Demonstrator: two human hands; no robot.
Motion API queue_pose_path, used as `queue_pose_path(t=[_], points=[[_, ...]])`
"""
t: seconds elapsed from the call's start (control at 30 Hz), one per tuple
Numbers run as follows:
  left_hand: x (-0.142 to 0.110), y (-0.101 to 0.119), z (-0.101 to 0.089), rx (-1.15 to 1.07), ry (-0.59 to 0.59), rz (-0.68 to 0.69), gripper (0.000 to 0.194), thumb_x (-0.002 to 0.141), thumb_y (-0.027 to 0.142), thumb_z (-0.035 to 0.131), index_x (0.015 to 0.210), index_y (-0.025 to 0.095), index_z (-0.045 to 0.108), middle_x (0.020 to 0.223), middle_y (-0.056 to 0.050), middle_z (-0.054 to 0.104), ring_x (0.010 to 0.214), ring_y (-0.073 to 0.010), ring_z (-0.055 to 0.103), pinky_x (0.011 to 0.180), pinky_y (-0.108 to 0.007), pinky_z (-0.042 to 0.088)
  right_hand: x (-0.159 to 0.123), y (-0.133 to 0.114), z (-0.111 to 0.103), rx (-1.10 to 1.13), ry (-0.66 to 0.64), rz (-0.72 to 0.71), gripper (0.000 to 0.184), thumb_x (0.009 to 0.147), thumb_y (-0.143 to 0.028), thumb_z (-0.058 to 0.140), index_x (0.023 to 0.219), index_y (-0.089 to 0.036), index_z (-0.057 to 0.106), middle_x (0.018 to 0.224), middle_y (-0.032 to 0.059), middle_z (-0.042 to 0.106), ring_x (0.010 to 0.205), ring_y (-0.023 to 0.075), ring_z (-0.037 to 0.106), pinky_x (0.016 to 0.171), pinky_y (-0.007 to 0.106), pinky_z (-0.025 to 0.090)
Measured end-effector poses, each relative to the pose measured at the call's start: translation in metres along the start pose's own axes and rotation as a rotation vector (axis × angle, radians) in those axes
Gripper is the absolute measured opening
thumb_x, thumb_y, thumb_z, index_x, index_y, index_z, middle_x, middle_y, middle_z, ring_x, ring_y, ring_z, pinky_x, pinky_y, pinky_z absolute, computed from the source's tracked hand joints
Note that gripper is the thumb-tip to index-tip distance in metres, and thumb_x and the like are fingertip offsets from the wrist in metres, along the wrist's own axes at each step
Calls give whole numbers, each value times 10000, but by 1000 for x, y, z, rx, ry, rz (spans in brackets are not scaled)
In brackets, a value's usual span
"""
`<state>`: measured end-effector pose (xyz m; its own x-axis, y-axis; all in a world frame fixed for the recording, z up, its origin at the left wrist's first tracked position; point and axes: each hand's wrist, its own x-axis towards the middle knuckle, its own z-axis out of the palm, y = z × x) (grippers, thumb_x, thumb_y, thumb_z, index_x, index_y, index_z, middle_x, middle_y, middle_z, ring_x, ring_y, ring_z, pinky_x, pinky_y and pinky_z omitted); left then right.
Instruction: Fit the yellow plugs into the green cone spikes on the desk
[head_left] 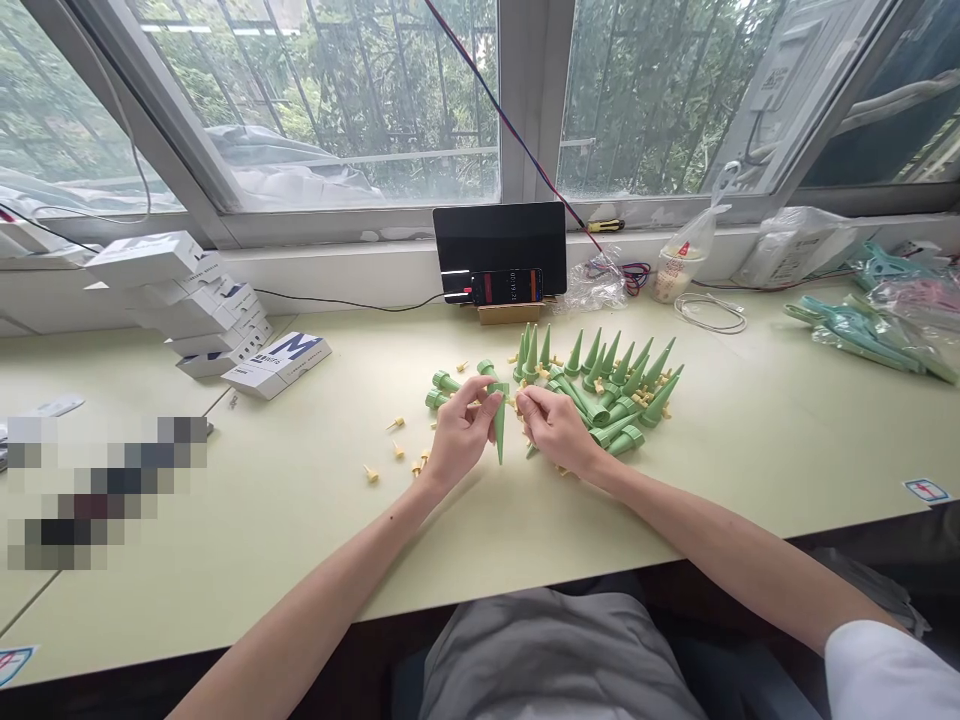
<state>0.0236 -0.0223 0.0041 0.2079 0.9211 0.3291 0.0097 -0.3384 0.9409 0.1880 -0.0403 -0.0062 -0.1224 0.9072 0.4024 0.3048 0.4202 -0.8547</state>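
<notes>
My left hand (461, 432) is closed on a green plastic cone (499, 425) that points down at the table. My right hand (551, 425) is pinched right beside the cone's wide top end, fingers pressed together on something small I cannot make out. Just behind my hands lies a pile of green cones (607, 385), some standing upright, some lying flat with small yellow pieces among them. Several loose yellow plugs (395, 450) are scattered on the table to the left of my left hand.
A dark tablet (500, 248) and a phone (506, 286) stand on a stand by the window sill. White boxes (195, 305) are stacked at the left. Plastic bags and teal items (862, 325) lie at the right. The pale green table edge (525, 590) runs close to my body.
</notes>
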Motion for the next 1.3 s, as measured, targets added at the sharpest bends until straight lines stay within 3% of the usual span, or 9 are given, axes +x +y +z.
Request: queue_pose_path(t=[0.2, 0.47, 0.87, 1.07, 1.3], points=[[-1, 2, 1, -51, -18, -79, 366, 855, 533, 686, 994, 203, 613, 670, 52, 511, 403, -65, 504, 376, -210, 378, -1, -1, -1, 2, 36, -31, 389, 1013, -435, 469, 696, -212, 494, 566, -24, 501, 506, 126, 444, 511, 269, 373], [4, 0, 0, -311, -87, -334, 389, 797, 518, 753, 932, 184, 607, 526, 83, 448, 375, -51, 399, 333, -174, 309, -2, -1, -2, -40, 58, -114, 307, 1002, -415, 503, 791, -204, 579, 619, -15, 569, 550, 133, 525, 567, 269, 431], [1, 9, 1, -69, -71, -80, 359, 864, 504, 688, 1030, 207, 575, 642, 67, 496, 398, -91, 554, 372, -215, 406, 5, -5, -5, -29, -56, -19, 397, 1040, -439, 412, 710, -220, 431, 591, -35, 523, 517, 120, 475, 549, 263, 395], [0, 7, 2, -66, -67, -41, 338, 884, 495, 671, 1030, 208, 570, 671, 61, 512, 396, -83, 548, 368, -217, 408, 6, 1, -7, 54, -119, 34, 429, 1047, -495, 388, 721, -219, 428, 577, -42, 534, 476, 106, 471, 526, 254, 389], [-1, 4, 2, -85, -75, -31, 337, 877, 496, 678, 1023, 204, 593, 663, 68, 477, 397, -75, 542, 378, -214, 410, 5, 4, -4, 116, -99, 32, 462, 1028, -526, 417, 682, -227, 350, 531, -60, 395, 466, 101, 377, 477, 253, 319]])
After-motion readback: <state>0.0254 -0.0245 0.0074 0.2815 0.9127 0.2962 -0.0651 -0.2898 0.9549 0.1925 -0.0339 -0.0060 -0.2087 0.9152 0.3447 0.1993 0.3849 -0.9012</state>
